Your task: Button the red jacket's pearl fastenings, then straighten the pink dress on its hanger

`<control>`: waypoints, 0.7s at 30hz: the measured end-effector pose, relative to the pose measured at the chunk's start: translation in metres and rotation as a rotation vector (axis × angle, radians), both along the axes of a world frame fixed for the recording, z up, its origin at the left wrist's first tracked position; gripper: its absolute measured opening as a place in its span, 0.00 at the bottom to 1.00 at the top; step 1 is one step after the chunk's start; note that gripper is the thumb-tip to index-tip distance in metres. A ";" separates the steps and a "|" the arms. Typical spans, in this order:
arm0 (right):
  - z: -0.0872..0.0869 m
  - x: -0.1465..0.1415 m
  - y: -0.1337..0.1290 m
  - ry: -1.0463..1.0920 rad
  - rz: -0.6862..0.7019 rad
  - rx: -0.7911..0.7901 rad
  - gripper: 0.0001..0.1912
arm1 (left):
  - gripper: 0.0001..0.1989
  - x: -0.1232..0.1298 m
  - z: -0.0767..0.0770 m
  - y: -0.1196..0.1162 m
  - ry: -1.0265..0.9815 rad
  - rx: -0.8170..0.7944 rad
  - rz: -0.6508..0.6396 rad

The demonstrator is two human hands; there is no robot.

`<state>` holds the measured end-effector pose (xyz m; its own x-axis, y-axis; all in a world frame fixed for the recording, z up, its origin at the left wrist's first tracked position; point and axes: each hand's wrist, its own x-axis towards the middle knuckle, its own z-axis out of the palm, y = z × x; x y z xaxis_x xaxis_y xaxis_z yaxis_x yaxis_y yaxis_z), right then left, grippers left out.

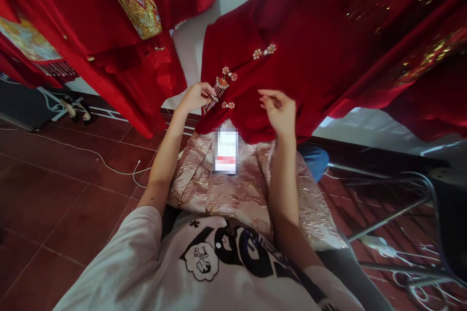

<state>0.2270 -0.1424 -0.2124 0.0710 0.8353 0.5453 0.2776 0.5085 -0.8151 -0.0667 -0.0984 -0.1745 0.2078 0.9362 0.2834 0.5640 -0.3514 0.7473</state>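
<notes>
I see both hands raised to a dark red velvet jacket (pixel 292 58) that hangs in front of me. My left hand (pixel 195 97) is closed in a pinch on the tassel ornament (pixel 218 88) at the jacket's slanted front edge; the fingertips cover the part of it they grip, so I cannot tell exactly which part is held. My right hand (pixel 280 112) is half open, the fingers loosely curled, just before the cloth near the hem, and I cannot tell whether it touches the velvet. It holds nothing I can see. Three pearl clasps (pixel 264 51) run along the front edge. Below the jacket hangs a pale pink brocade skirt (pixel 237 194), and a blurred tag (pixel 225 151) on it cannot be read. More red garments (pixel 109 24) are cut off by the upper left edge. A metal rack (pixel 401 214) at the right is partly out of view.
</notes>
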 end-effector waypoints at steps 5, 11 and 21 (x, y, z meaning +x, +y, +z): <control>-0.003 0.004 0.005 0.061 -0.035 0.000 0.16 | 0.12 0.010 0.001 -0.007 0.110 -0.008 -0.184; -0.023 -0.038 0.009 0.017 0.086 -0.219 0.15 | 0.07 0.031 -0.014 -0.006 0.256 0.143 -0.201; -0.027 -0.061 0.004 -0.002 0.152 -0.245 0.14 | 0.09 0.043 -0.012 -0.015 0.144 0.182 -0.212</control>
